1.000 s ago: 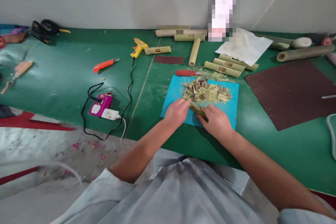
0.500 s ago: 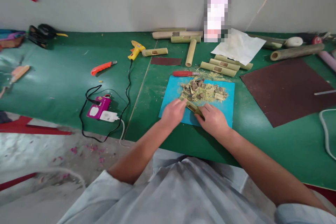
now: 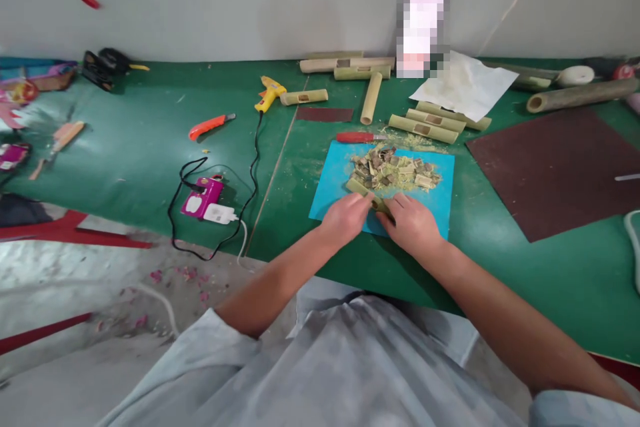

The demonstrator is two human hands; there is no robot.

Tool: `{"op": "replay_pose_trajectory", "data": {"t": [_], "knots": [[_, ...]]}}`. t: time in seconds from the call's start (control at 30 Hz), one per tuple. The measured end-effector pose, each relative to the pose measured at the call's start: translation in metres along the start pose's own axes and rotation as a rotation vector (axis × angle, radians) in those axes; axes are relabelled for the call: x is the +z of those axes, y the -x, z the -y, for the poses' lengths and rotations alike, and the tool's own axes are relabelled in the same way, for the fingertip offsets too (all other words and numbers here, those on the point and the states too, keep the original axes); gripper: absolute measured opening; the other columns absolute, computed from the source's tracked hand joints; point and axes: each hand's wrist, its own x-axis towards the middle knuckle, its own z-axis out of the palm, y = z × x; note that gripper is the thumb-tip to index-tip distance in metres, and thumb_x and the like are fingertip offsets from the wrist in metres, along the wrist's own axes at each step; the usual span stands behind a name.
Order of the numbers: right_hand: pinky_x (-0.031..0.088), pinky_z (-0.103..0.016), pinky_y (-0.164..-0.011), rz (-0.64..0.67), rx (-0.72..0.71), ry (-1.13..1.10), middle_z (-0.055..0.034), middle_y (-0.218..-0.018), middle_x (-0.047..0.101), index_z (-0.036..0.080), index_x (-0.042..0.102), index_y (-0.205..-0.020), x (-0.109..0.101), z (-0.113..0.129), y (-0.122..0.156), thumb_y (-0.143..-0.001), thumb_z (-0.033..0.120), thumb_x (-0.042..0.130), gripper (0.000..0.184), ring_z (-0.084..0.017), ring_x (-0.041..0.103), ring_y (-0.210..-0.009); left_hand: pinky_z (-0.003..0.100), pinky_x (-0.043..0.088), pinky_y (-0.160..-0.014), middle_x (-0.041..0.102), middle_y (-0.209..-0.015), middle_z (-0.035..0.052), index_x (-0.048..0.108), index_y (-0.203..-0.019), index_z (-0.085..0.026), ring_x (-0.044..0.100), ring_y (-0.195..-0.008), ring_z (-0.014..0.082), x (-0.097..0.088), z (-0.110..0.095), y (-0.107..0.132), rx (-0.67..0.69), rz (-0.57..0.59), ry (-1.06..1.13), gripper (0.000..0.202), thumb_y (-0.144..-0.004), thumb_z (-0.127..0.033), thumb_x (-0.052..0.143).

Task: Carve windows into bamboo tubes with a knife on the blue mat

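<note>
A short green bamboo tube (image 3: pixel 357 187) with a rectangular cut-out lies slantwise between my hands, over the blue sheet (image 3: pixel 326 177). My right hand (image 3: pixel 414 221) is wrapped round its right end. My left hand (image 3: pixel 346 219) is closed at the middle of the tube, its fingertips by the cut-out; whether they pinch some small piece there is hidden. Just beyond the tube is a heap of bamboo chips and shavings (image 3: pixel 395 170). A red-handled knife (image 3: pixel 356 137) lies along the sheet's far edge.
Several cut bamboo tubes (image 3: pixel 423 128) lie behind the sheet. Left are a yellow glue gun (image 3: pixel 270 93), an orange utility knife (image 3: pixel 209 127) and a purple power strip (image 3: pixel 203 197) with cords. Brown sandpaper-like sheets (image 3: pixel 555 173), white paper (image 3: pixel 463 87) and a propped-up phone (image 3: pixel 423 30) are around.
My left hand has moved from the tube's left end to its middle, by the cut-out. The right hand keeps hold of the right end. The whole view has shifted slightly.
</note>
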Motion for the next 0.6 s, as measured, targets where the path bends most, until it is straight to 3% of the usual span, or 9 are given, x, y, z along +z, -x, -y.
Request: {"op": "replay_pose_trajectory", "data": {"t": [0.6], "knots": [[0.040, -0.034, -0.070, 0.021, 0.021, 0.022, -0.0108, -0.086, 0.065, 0.014, 0.069, -0.091, -0.003, 0.002, -0.002, -0.100, 0.033, 0.050, 0.028, -0.023, 0.059, -0.081, 0.028, 0.057, -0.073, 0.068, -0.083, 0.0089, 0.069, -0.122, -0.010, 0.066, -0.078, 0.0168, 0.000, 0.013, -0.001, 0.030, -0.030, 0.026, 0.046, -0.111, -0.034, 0.032]]}}
